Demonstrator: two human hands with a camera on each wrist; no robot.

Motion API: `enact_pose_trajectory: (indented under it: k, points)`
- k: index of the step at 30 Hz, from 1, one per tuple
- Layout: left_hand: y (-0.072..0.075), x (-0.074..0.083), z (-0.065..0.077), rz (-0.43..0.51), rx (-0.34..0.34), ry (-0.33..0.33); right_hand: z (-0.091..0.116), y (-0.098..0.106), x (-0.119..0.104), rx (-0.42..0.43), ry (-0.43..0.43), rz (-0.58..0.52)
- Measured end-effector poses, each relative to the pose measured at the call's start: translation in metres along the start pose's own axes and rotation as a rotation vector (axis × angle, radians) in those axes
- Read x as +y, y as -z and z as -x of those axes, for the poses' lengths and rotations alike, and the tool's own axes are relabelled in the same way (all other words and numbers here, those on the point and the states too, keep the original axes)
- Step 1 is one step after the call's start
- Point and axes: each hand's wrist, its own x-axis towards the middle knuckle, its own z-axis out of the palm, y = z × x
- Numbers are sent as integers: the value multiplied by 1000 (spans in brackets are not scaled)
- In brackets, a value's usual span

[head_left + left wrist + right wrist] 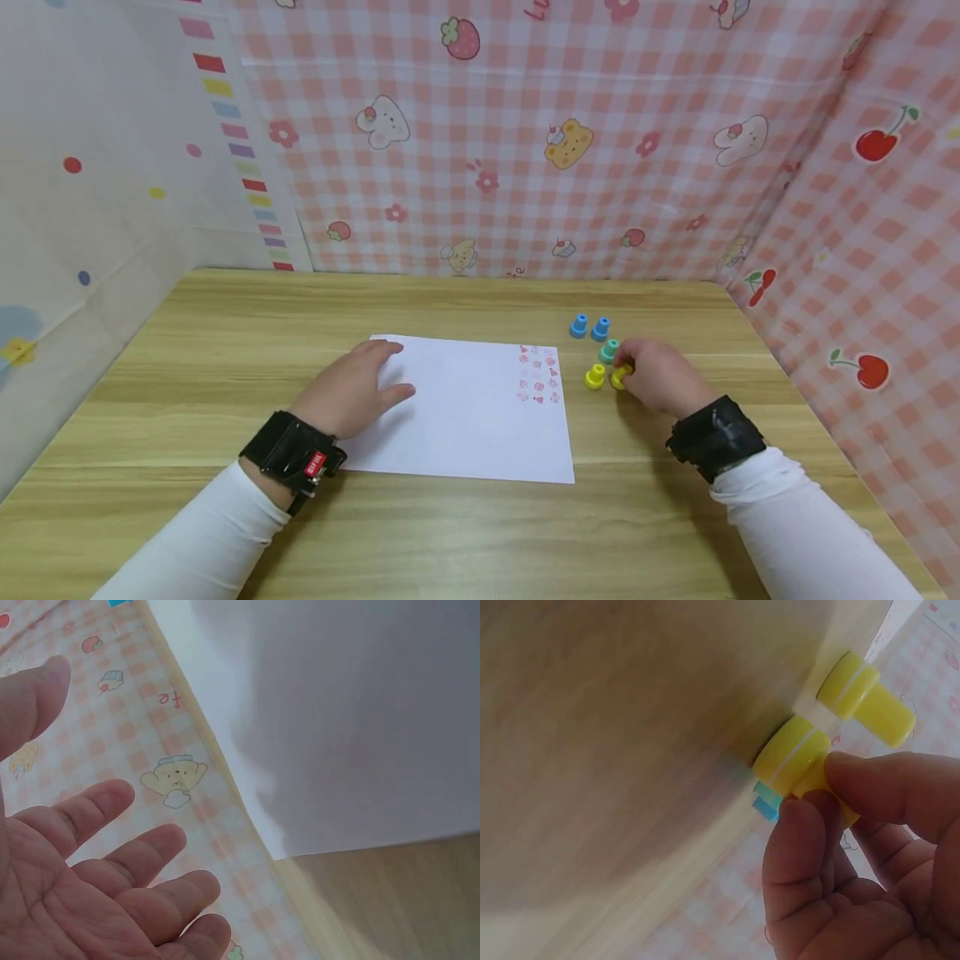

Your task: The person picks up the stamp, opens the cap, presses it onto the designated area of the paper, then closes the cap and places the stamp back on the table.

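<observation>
A white sheet of paper [457,417] lies on the table, with several small red stamped pictures [538,375] in its upper right part. Over the sheet's left edge my left hand [352,387] hovers with fingers spread, holding nothing; its palm [67,900] shows in the left wrist view. To the right of the paper, my right hand [660,375] pinches a yellow stamp [791,757] by its handle between thumb and fingers, the wide base close to the tabletop. Another yellow stamp [595,377] stands just left of it, and a green stamp [609,351] just behind.
Two blue stamps [579,326] stand side by side behind the green one. The wooden table [450,533] runs back to a pink checked cloth [480,192]. Cloth also hangs along the left and right sides.
</observation>
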Motion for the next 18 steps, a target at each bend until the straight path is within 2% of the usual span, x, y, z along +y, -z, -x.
enact_pose_trajectory:
  k: [9,18]
  points:
    - [-1,-1,1,-4,-6,28,-2,-3,-1,-29,-23,-2]
    - [-1,3,2,-6,-8,7,4,3,-3,-15,-31,-46]
